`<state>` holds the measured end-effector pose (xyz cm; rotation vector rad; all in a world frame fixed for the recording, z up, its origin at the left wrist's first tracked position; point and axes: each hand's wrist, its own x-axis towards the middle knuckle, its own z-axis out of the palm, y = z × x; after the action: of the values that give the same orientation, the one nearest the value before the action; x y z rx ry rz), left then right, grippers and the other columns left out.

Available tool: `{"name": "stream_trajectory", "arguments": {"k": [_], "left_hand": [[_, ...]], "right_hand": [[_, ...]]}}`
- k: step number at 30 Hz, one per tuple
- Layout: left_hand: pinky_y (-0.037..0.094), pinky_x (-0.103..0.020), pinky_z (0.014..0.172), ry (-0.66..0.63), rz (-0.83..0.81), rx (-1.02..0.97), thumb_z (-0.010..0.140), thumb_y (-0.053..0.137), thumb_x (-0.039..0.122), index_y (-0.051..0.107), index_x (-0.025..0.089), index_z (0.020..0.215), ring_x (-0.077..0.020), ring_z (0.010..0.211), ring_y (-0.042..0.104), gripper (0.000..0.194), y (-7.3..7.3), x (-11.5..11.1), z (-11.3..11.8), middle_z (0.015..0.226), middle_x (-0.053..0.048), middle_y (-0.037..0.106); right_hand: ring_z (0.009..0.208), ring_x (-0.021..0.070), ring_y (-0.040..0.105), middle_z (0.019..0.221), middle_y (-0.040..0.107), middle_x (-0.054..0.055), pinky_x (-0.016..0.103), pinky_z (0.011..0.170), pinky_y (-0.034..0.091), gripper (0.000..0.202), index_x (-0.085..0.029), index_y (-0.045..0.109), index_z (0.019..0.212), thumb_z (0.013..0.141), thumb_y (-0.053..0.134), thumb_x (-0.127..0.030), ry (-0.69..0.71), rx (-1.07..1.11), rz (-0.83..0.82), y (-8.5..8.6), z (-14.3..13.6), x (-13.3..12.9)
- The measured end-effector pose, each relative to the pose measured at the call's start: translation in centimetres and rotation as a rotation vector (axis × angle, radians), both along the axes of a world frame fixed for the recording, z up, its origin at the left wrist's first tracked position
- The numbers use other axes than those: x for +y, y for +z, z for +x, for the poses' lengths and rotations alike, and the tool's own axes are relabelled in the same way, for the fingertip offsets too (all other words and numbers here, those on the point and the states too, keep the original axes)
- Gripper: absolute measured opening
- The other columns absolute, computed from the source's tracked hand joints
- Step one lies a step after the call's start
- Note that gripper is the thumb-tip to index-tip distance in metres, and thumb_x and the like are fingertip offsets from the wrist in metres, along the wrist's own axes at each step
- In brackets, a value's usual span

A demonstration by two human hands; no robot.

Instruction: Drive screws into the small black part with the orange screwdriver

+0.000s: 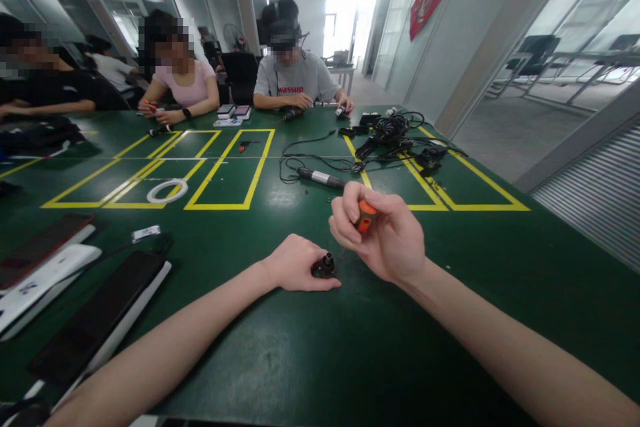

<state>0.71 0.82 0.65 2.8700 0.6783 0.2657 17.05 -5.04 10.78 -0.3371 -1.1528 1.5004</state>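
My left hand [295, 265] rests on the green table [280, 360], its fingers closed around a small black part [325, 265] with a short round stub pointing up. In front of me, slightly to the right, my right hand [393, 240] grips a screwdriver [367, 215] by its orange and dark handle. The thin shaft slants down and left toward the black part. Whether the tip touches that part I cannot tell.
Beyond my hands lies a black corded pen-shaped tool [320, 177]; a cable pile [390, 133] sits behind it, to the right. A white tape roll [167, 191] lies left. Phone-like slabs [100, 313] occupy the near left. Several people sit opposite, one handling a power tool [291, 113].
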Motion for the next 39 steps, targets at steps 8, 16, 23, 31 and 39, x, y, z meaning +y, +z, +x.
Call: {"name": "stream_trajectory", "arguments": {"k": [8, 16, 23, 31, 39], "left_hand": [[0.033, -0.027, 0.054, -0.003, -0.001, -0.002, 0.090, 0.067, 0.063, 0.058, 0.019, 0.065, -0.0163, 0.060, 0.065, 0.051, 0.10, -0.08, -0.02, 0.065, -0.001, 0.069], [0.033, -0.028, 0.055, -0.005, -0.004, 0.004, 0.090, 0.068, 0.062, 0.059, 0.019, 0.065, -0.0165, 0.060, 0.065, 0.050, 0.16, -0.12, -0.05, 0.064, -0.001, 0.068], [0.034, -0.027, 0.056, 0.004, 0.007, 0.005, 0.090, 0.067, 0.063, 0.061, 0.019, 0.068, -0.0172, 0.062, 0.067, 0.050, -0.02, -0.11, -0.07, 0.068, -0.002, 0.072], [0.032, -0.028, 0.054, 0.003, 0.030, -0.011, 0.089, 0.068, 0.064, 0.061, 0.019, 0.068, -0.0166, 0.057, 0.066, 0.050, -0.23, -0.12, -0.13, 0.061, 0.000, 0.067], [0.033, -0.029, 0.055, 0.007, 0.024, 0.018, 0.089, 0.067, 0.065, 0.064, 0.019, 0.073, -0.0184, 0.060, 0.068, 0.049, -0.17, -0.09, -0.09, 0.066, -0.001, 0.071]], "right_hand": [[0.041, 0.0093, 0.028, 0.052, 0.047, -0.007, 0.024, 0.044, 0.025, 0.020, -0.022, 0.055, 0.082, 0.089, 0.060, -0.040, -0.008, -0.009, -0.002, -0.12, 0.02, -0.07], [0.041, 0.0084, 0.028, 0.050, 0.044, -0.006, 0.024, 0.044, 0.024, 0.031, -0.020, 0.057, 0.075, 0.094, 0.056, -0.045, -0.018, -0.001, -0.005, -0.24, -0.17, -0.09], [0.042, 0.0084, 0.031, 0.051, 0.046, -0.005, 0.023, 0.044, 0.025, 0.028, -0.020, 0.054, 0.071, 0.094, 0.055, -0.036, -0.002, 0.002, -0.006, -0.22, -0.26, -0.22], [0.043, 0.0094, 0.028, 0.053, 0.049, -0.006, 0.023, 0.044, 0.024, 0.020, -0.022, 0.057, 0.086, 0.092, 0.059, -0.041, 0.022, 0.035, -0.002, -0.64, -0.30, -0.26], [0.043, 0.0082, 0.028, 0.052, 0.045, -0.006, 0.023, 0.044, 0.024, 0.034, -0.019, 0.060, 0.076, 0.098, 0.052, -0.043, 0.031, 0.042, -0.002, -0.67, -0.37, -0.28]]}}
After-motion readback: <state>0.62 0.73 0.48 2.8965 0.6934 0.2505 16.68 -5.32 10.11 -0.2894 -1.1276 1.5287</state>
